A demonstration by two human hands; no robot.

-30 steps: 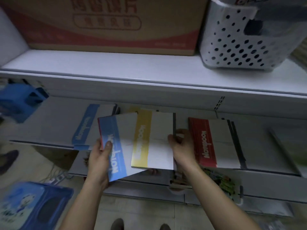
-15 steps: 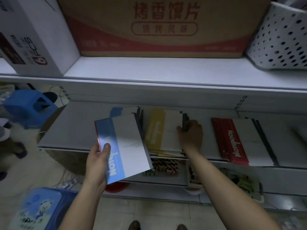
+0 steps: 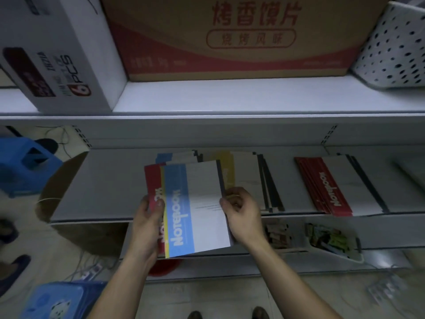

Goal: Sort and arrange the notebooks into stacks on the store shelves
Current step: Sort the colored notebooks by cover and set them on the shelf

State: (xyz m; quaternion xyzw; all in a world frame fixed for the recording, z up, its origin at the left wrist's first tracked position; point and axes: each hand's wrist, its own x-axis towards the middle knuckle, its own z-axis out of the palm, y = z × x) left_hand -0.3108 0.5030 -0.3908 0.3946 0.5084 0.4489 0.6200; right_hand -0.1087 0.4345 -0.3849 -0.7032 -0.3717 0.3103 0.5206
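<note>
Left hand [image 3: 147,218] and right hand [image 3: 242,217] grip the fanned notebooks [image 3: 202,210] by the edges. Their thin flat covers half-hide the blue stack [image 3: 178,157] behind.

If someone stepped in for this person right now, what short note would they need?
Left hand grips the notebook bundle at its left edge; right hand pinches its right edge.
Bundle: blue notebook on top, yellow notebook and red notebook beneath.
On the shelf: blue stack, yellow stack, red stack.
Done: three colour stacks begun.
Left: deal the held ones onto matching stacks.
</note>
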